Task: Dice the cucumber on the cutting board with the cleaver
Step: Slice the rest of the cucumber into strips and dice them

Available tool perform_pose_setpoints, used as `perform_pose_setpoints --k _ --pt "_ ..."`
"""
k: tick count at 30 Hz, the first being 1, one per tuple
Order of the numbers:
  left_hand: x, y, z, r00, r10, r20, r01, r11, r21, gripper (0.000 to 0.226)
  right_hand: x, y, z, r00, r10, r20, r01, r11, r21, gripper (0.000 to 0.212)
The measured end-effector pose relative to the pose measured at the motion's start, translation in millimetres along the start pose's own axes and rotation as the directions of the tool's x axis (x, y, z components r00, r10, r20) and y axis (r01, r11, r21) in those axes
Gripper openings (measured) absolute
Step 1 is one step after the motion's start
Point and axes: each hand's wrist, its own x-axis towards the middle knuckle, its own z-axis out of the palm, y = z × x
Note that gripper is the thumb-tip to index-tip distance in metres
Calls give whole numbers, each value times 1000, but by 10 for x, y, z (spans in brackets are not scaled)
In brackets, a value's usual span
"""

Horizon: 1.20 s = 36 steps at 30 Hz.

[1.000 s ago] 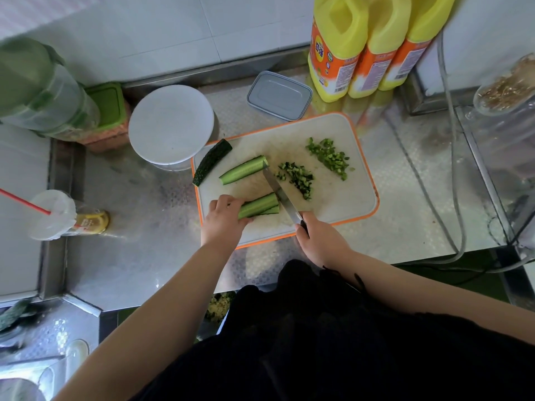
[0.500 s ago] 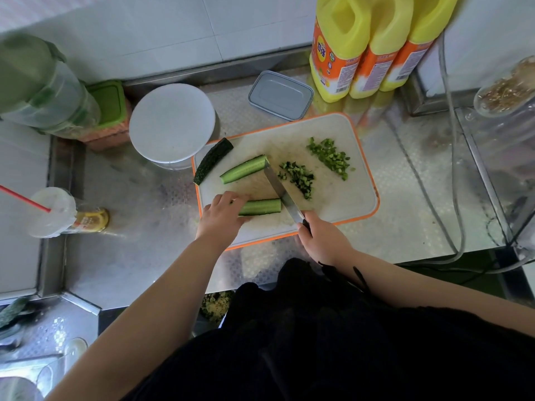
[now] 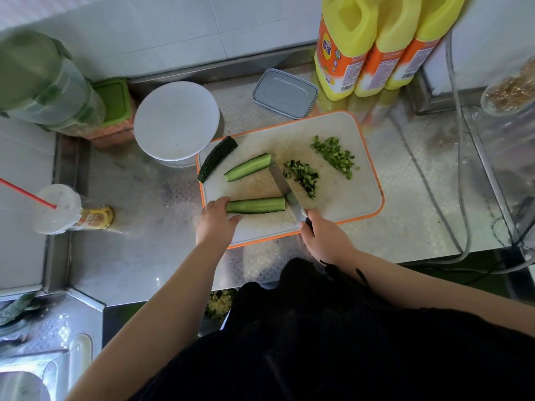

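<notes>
Head view: cutting board (image 3: 359,198), frame centre.
Left hand (image 3: 215,222): fingers loosely extended, touching the cucumber strip (image 3: 256,205) at its left end.
Right hand (image 3: 324,237): curled around the cleaver (image 3: 285,188) handle.
Diced cucumber (image 3: 302,176): 2 piles, right of blade.

The yellow bottles (image 3: 344,53) carry labels too blurred to read.

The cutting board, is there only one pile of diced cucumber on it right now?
No, the board holds two separate piles, a darker one beside the cleaver and a lighter one farther right.
</notes>
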Motion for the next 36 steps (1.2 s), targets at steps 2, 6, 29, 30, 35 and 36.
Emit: perform_pose_setpoints --k 2,6,29,30,35,36 --pt "2 59 25 1000 -6 -8 7 1000 19 49 -3 -49 15 1000 -7 15 7 1000 -12 35" --pt "-57 103 37 997 71 -29 -63 976 208 46 4 -154 71 998 -34 47 35 999 -33 33" --pt "-2 126 81 905 424 41 -415 853 316 42 144 -375 123 988 -54 148 73 989 -126 19" --pt "17 129 62 896 439 62 -431 830 354 43 137 -353 117 989 -47 142 66 989 -131 17" --pt "105 195 41 882 448 148 -458 741 491 45 106 -151 -39 997 -6 73 19 984 -178 11" --pt "101 220 55 878 455 147 -466 747 474 46 111 -103 -78 999 -7 46 15 982 -187 10"
